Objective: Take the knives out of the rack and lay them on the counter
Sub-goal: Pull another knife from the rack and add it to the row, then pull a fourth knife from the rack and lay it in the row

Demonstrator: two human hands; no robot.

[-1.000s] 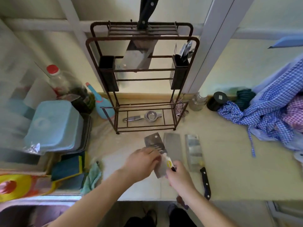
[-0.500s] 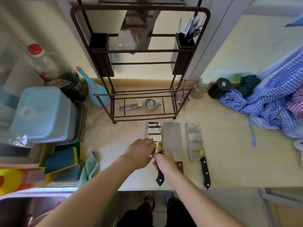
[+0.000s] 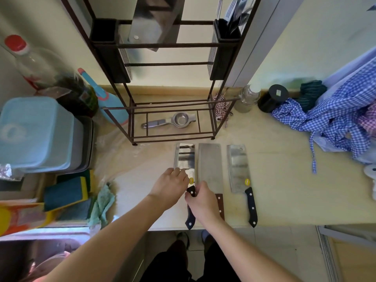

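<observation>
Three cleavers lie side by side on the counter (image 3: pixel 284 192); the right hand (image 3: pixel 204 202) grips the left cleaver (image 3: pixel 185 159) by its handle, the left hand (image 3: pixel 169 187) presses open-fingered on its blade, and one cleaver (image 3: pixel 154 23) hangs in the far rack (image 3: pixel 168 45)

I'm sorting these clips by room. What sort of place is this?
Most likely a home kitchen counter: three cleavers lie before a metal knife rack, scouring sponges sit beside a sink, and a lemon squeezer rests on the rack's base.
</observation>
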